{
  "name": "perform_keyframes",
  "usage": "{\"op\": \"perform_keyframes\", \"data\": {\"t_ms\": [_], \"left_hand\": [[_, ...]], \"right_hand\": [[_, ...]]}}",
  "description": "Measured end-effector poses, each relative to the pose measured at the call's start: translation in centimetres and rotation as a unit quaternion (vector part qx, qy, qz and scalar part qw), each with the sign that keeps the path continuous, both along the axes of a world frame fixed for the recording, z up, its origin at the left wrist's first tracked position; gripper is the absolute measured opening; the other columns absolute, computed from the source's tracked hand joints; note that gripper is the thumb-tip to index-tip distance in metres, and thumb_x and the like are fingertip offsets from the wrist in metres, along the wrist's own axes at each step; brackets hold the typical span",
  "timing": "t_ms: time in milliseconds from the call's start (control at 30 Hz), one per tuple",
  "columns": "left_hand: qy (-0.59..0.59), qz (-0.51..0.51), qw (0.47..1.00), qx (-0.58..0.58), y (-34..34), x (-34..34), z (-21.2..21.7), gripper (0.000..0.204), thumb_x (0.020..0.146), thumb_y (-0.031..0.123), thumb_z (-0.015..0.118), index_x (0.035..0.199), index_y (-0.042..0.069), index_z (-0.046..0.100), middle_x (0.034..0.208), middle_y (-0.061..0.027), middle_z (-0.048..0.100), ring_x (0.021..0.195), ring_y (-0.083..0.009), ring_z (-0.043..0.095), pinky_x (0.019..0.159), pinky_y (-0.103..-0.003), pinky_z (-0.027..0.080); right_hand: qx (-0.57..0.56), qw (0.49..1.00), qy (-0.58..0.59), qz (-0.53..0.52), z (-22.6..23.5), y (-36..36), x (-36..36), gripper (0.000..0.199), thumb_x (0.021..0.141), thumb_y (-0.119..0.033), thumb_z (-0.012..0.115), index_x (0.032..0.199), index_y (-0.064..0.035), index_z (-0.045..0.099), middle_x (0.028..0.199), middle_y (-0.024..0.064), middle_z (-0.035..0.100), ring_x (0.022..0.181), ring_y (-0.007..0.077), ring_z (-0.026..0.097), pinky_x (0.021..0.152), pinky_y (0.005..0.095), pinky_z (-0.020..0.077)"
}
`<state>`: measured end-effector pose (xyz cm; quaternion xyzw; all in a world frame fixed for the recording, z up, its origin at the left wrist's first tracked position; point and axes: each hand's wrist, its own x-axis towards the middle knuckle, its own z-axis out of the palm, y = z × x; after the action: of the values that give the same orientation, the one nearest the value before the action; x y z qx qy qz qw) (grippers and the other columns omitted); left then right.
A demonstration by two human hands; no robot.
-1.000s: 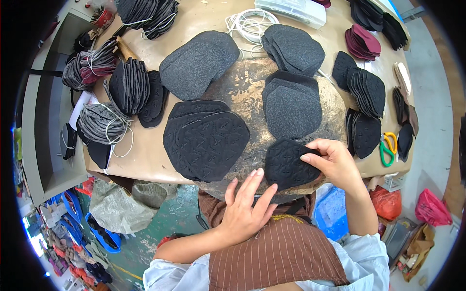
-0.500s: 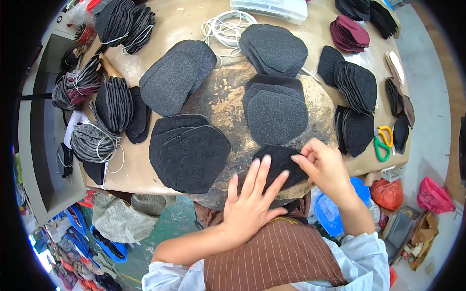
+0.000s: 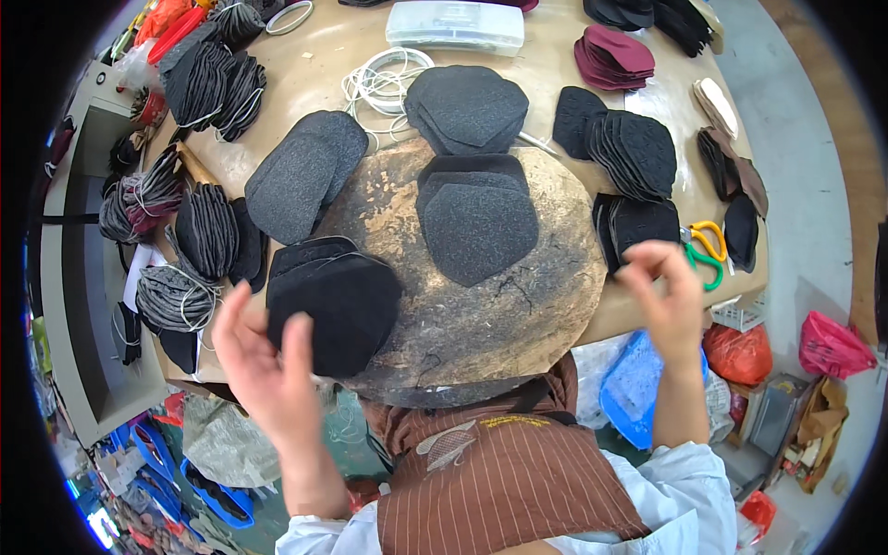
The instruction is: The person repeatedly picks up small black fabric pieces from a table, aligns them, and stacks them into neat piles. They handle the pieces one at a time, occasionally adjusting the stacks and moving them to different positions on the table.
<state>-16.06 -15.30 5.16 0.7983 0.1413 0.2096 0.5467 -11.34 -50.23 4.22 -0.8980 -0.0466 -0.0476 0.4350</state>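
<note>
Around the worn board (image 3: 518, 319), we have our left hand (image 3: 276, 393) spread at eight o'clock by the black stack (image 3: 350, 310), contact unclear, and our right hand (image 3: 671, 301) at three near scissors (image 3: 705, 255); grey pieces (image 3: 479, 227) lie toward twelve.

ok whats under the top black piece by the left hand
Edges of more black pieces stick out past the far side of the top piece; the rest of them is covered. The left hand blocks some of the left side.
</note>
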Motion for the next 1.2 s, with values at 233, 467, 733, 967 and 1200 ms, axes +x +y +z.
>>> {"op": "perform_keyframes", "data": {"t_ms": [233,467,733,967,1200], "left_hand": [[-0.053,-0.263,0.9,0.344,-6.2,1.6,-1.3,0.036,0.076,0.006,0.068,0.111,0.001,0.062,0.124,-0.0162,0.057,0.116,-0.0334,0.054,0.1,-0.043,0.042],[-0.045,-0.25,0.864,0.434,-9.5,3.4,-5.5,0.017,0.078,0.005,0.067,0.094,-0.002,0.066,0.105,-0.0139,0.065,0.099,-0.0293,0.064,0.085,-0.038,0.052],[-0.017,-0.317,0.867,0.385,-9.7,-1.6,-3.1,0.023,0.07,0.01,0.071,0.091,0.001,0.066,0.102,-0.0103,0.066,0.092,-0.0251,0.064,0.079,-0.036,0.052],[0.034,-0.294,0.899,0.324,-8.8,-6.7,-4.6,0.052,0.074,0.033,0.073,0.118,0.007,0.061,0.134,-0.025,0.042,0.121,-0.0337,0.046,0.1,-0.047,0.037],[0.065,-0.304,0.896,0.319,-7.2,-8.1,-6.2,0.061,0.071,0.034,0.078,0.126,0.019,0.057,0.139,-0.0333,0.026,0.124,-0.0447,0.036,0.097,-0.056,0.033]], "right_hand": [[-0.241,0.967,-0.075,-0.042,-2.2,-5.8,2.9,0.04,0.08,-0.005,0.067,0.119,0.0008,0.057,0.115,0.0168,0.06,0.108,0.0303,0.058,0.093,0.036,0.0444],[-0.32,0.938,-0.122,-0.055,-1.1,-3.9,2.1,0.037,0.08,-0.004,0.066,0.116,0.0004,0.058,0.103,0.0154,0.059,0.096,0.032,0.058,0.084,0.0383,0.0454],[0.106,0.987,0.114,-0.036,4.2,-3.6,-0.8,0.014,0.088,0.001,0.06,0.101,0.0055,0.06,0.09,0.0035,0.063,0.083,0.0081,0.058,0.076,0.0232,0.0466],[0.281,0.889,0.347,0.1,0.6,2.0,-0.3,0.013,0.09,-0.006,0.06,0.102,0.0001,0.058,0.077,0.0021,0.064,0.058,0.0046,0.058,0.046,0.0189,0.0463],[0.212,0.894,0.382,0.1,-1.7,5.2,0.4,0.012,0.092,-0.011,0.06,0.099,-0.0017,0.062,0.077,-0.0014,0.065,0.058,0.0011,0.056,0.045,0.0167,0.0452]]}}
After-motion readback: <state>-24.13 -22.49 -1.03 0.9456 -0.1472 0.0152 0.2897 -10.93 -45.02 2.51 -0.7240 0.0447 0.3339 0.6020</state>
